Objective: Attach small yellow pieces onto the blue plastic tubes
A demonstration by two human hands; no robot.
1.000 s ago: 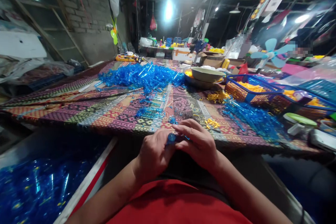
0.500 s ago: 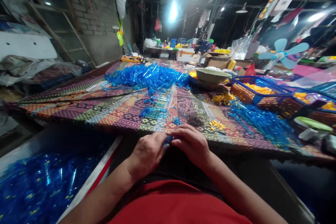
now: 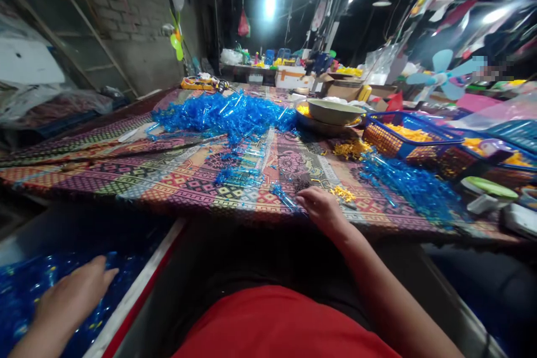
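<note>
Over the open box [image 3: 145, 277] at the lower left, my left hand [image 3: 75, 293] is stretched out with its thumb apart from the fingers. Clear blue plastic pieces with yellow bits [image 3: 48, 274] fill the box beneath it; nothing shows in this hand. My right hand [image 3: 321, 207] rests at the table's front edge, its fingers drawn together beside a small pile of dark bits [image 3: 301, 183]. What those fingertips hold, if anything, is hidden. A clear blue plastic tube [image 3: 285, 198] lies just left of them. Small yellow pieces [image 3: 343, 194] lie to the right of the hand.
A heap of blue plastic pieces [image 3: 226, 114] covers the far middle of the patterned cloth [image 3: 188, 176]. More blue pieces [image 3: 415, 184] lie at right, before a blue basket [image 3: 413, 137] of yellow parts. Stacked bowls [image 3: 333, 112] and a fan [image 3: 440, 78] stand behind.
My hands were together at the table edge around a small blue piece. The left has swung down left over the box, apparently having let go; the right has moved forward to the dark pile.
</note>
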